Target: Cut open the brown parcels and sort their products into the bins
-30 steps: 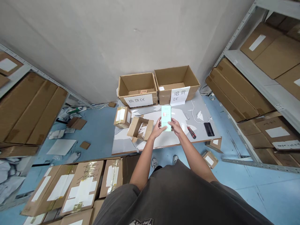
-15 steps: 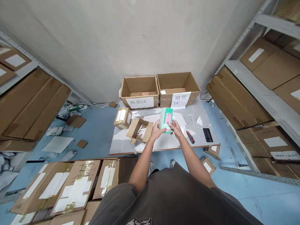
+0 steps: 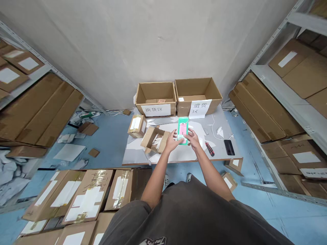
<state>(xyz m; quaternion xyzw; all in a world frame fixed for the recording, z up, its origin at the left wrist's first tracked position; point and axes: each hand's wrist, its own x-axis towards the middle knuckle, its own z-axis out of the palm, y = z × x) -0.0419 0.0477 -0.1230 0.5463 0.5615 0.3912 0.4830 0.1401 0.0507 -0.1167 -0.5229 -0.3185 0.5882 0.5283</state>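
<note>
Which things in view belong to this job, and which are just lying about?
In the job:
green-and-pink box, held in the right hand, left hand at its side
likely the open carton beside the left hand

Lying about, it seems:
black phone
utility knife
white sheet on the floor
cardboard scrap near it

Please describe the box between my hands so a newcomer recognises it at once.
Find the grey table by the wall, with two large open cartons along its back. In front of them, between the left hand and right hand, is a small box. Its green face with a pink panel sets it apart from the brown cartons.
</note>
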